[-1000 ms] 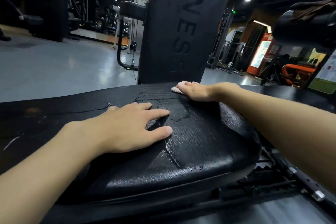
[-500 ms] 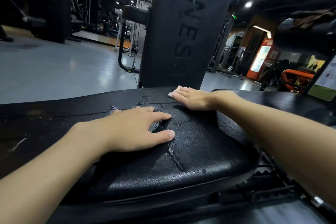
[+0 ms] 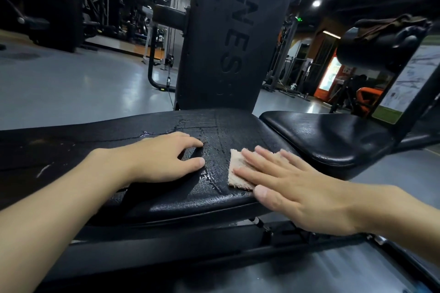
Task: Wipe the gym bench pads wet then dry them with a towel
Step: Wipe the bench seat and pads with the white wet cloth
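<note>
Black, cracked vinyl shines wet under my palms. My right hand (image 3: 292, 188) lies flat, fingers spread, pressing a small pinkish cloth (image 3: 240, 171) onto the near right edge of the bench pad (image 3: 166, 200). My left hand (image 3: 164, 159) rests open just left of it, holding nothing.

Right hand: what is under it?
A small pinkish cloth lies flat under the right hand, on the cracked, wet bench pad. The cloth's right part is covered by the hand.
</note>
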Tool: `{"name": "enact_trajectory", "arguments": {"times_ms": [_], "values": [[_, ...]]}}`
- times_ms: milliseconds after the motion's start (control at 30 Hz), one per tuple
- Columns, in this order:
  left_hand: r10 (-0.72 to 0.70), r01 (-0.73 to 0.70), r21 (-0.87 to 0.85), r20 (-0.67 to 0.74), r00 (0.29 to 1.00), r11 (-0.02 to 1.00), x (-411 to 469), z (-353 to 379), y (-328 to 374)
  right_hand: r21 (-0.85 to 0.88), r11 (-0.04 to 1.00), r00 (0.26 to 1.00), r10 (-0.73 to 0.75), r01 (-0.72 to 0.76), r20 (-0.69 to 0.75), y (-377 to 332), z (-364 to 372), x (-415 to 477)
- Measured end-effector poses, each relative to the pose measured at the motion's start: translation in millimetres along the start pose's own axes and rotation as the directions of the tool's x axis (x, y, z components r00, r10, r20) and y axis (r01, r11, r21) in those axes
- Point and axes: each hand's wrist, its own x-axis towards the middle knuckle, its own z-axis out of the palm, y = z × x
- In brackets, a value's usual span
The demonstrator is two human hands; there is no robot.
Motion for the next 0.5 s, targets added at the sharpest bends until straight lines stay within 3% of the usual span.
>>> {"name": "enact_trajectory", "arguments": {"times_ms": [100, 500], "values": [[-0.030, 0.030, 0.038, -0.018, 0.999, 0.999, -4.9, -3.0, -6.1, 0.060, 0.998, 0.997, 0.024, -0.019, -0.079, 0.5, 7.3, 4.3], [-0.081, 0.078, 0.078, 0.046, 0.996, 0.994, -1.7, -3.6, -23.4, 0.032, 0.978, 0.979, 0.204, -0.204, 0.003, 47.0, -28.2, 178.1]]}}
